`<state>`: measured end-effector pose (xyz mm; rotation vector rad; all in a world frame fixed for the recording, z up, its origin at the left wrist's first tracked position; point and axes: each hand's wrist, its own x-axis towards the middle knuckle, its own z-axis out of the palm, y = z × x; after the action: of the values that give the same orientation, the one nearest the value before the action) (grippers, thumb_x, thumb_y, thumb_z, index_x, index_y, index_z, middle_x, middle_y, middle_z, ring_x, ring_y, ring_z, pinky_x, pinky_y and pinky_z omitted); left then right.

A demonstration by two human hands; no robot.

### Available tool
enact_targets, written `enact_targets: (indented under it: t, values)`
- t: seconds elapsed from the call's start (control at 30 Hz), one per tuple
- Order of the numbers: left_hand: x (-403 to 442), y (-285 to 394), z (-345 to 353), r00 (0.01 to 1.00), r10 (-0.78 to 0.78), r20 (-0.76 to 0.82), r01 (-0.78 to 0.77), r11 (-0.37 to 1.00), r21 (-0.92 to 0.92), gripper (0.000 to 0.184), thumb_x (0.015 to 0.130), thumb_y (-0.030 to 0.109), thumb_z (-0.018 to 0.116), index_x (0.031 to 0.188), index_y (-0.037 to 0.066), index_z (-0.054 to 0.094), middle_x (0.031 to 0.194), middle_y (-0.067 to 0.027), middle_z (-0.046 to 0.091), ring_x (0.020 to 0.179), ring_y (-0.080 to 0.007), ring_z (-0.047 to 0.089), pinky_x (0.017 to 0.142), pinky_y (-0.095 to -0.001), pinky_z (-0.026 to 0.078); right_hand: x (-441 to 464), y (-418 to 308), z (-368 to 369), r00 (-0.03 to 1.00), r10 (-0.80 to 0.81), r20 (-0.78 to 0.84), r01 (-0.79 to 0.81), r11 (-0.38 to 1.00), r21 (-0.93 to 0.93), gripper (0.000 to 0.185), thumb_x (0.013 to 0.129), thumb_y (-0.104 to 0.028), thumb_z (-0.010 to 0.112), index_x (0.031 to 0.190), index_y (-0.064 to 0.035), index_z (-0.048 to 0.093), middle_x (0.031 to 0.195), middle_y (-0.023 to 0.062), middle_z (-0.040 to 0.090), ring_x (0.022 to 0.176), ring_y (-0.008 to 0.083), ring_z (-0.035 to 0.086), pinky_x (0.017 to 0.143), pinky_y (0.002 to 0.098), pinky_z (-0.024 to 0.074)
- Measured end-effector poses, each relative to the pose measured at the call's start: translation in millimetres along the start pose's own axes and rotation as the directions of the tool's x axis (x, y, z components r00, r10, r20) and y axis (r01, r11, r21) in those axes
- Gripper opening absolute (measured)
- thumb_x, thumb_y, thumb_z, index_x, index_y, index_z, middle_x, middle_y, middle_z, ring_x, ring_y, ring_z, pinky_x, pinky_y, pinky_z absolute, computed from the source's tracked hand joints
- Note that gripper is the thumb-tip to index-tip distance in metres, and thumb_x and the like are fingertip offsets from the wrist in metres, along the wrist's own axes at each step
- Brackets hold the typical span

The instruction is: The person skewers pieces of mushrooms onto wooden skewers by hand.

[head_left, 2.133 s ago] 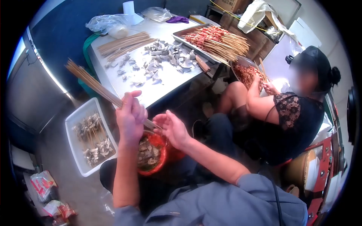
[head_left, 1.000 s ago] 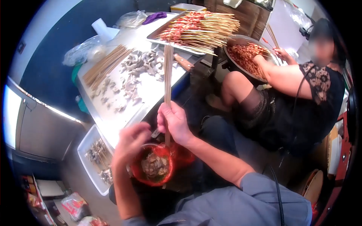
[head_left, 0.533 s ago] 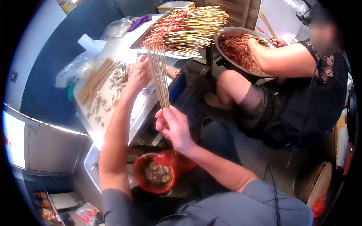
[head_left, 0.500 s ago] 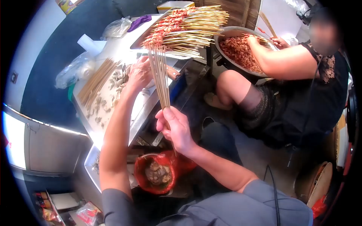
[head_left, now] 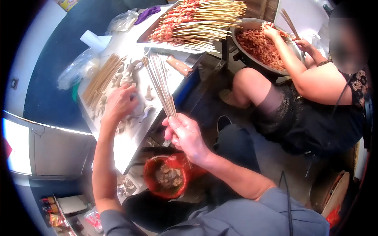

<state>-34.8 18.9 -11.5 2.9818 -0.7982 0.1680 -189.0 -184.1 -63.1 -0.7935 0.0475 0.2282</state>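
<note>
A fanned bundle of thin skewers (head_left: 159, 82) stands upright in my right hand (head_left: 185, 135), whose fingers are wrapped round its lower part. The skewers' upper ends reach over the white board (head_left: 130, 145). My left hand (head_left: 120, 101) is down among pale grey, soft-looking pieces (head_left: 138, 110) on that board. Its fingers are bent together, and what they hold, if anything, is hidden. Left of the pieces lies a pile of loose wooden skewers (head_left: 103, 80). A wooden knife handle (head_left: 179, 66) lies near the board's right edge.
A tray (head_left: 181, 50) of meat skewers stands at the back. To the right a co-worker (head_left: 299, 70) works over a large pan (head_left: 252, 59) of red meat, holding skewers. Below the board is a red-lined bucket (head_left: 147, 173) with scraps. Plastic bags (head_left: 76, 74) lie at the left.
My left hand has moved from the skewers' upper ends down and left to the pale pieces. My right hand still holds the bundle. The co-worker's hands have shifted over the pan.
</note>
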Motion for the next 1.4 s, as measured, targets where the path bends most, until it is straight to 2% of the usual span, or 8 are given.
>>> enact_targets:
  t: [0.17,0.23,0.37,0.47,0.6,0.83,1.13,1.4]
  values:
    - [-10.5,-12.4,-3.8,0.999,0.016,-0.043,-0.016,1.0,-0.016,0.024,0.077,0.016,0.065,0.098,0.005,0.067,0.097,-0.0151,0.062,0.09,-0.0342,0.06,0.079,-0.0423,0.048,0.5,1.3,4.1,0.999,0.047,0.012,-0.046,0.997,-0.057,0.024,0.102,-0.024,0.045,0.1,-0.0015,0.055,0.068,0.0007,0.053,0.053,0.0027,0.041,0.046,0.0196,0.0328]
    - [6.5,-11.9,-2.3,0.967,0.043,-0.25,-0.061,0.996,-0.067,0.018,0.082,0.02,0.065,0.094,0.007,0.069,0.099,-0.0124,0.063,0.093,-0.0314,0.061,0.08,-0.0418,0.049,1.1,3.4,5.3,0.998,0.055,0.019,-0.054,0.998,-0.04,0.024,0.102,-0.024,0.046,0.1,-0.0015,0.055,0.068,0.0006,0.053,0.053,0.0028,0.041,0.047,0.0196,0.033]
    - [67.9,-27.2,10.5,0.931,0.047,-0.363,-0.05,0.999,0.001,0.023,0.086,0.022,0.064,0.105,0.01,0.069,0.109,-0.0116,0.063,0.101,-0.0304,0.06,0.085,-0.0406,0.049,0.9,4.2,7.7,0.995,0.096,0.023,-0.095,0.994,-0.046,0.025,0.102,-0.024,0.046,0.101,-0.0011,0.056,0.069,0.0002,0.054,0.053,0.0026,0.04,0.048,0.0197,0.0334]
    - [114.7,-35.9,26.4,0.94,0.011,-0.341,-0.025,0.999,-0.035,0.033,0.088,0.028,0.064,0.117,0.013,0.066,0.116,-0.0121,0.061,0.108,-0.0308,0.058,0.089,-0.0405,0.048,4.4,8.6,3.0,0.998,0.05,0.03,-0.047,0.995,-0.092,0.025,0.102,-0.024,0.045,0.104,-0.0003,0.056,0.07,0.0003,0.054,0.052,0.0024,0.04,0.046,0.0197,0.0325]
    - [146.1,-48.2,47.4,0.99,0.041,-0.138,-0.051,0.996,-0.073,0.042,0.089,0.036,0.061,0.124,0.014,0.063,0.116,-0.0152,0.06,0.11,-0.0335,0.057,0.091,-0.0426,0.046,6.1,6.3,-0.8,0.998,0.055,-0.002,-0.055,0.994,-0.092,0.025,0.102,-0.022,0.045,0.106,0.0005,0.055,0.07,0.0,0.055,0.052,0.0023,0.04,0.046,0.0199,0.0325]
    - [99.2,-49.2,18.3,0.999,-0.016,0.052,0.014,0.999,0.034,0.03,0.078,0.02,0.062,0.105,0.01,0.066,0.097,-0.0167,0.065,0.097,-0.0352,0.061,0.084,-0.0439,0.048,3.0,4.8,0.4,0.999,-0.023,-0.042,0.02,0.996,-0.083,0.023,0.101,-0.018,0.046,0.108,0.0009,0.055,0.071,-0.0011,0.054,0.057,0.0023,0.041,0.051,0.0198,0.035]
    - [19.3,-43.0,-21.3,0.978,-0.099,0.182,0.105,0.994,-0.023,0.021,0.086,0.018,0.062,0.098,0.003,0.067,0.098,-0.0189,0.067,0.095,-0.0337,0.063,0.083,-0.0407,0.048,5.7,21.1,1.1,0.996,-0.063,-0.065,0.053,0.989,-0.14,0.018,0.097,-0.014,0.05,0.106,-0.0001,0.056,0.071,0.0004,0.058,0.06,0.0044,0.047,0.054,0.0221,0.0398]
    - [-12.3,-8.8,-23.6,0.962,0.116,-0.248,-0.146,0.984,-0.105,0.02,0.086,0.004,0.061,0.105,0.003,0.067,0.113,-0.013,0.064,0.106,-0.0304,0.06,0.089,-0.0387,0.049,0.3,18.4,3.8,0.999,0.041,0.016,-0.038,0.986,-0.163,0.016,0.098,-0.015,0.049,0.1,-0.0019,0.057,0.07,0.0005,0.058,0.053,0.0027,0.043,0.048,0.0206,0.036]
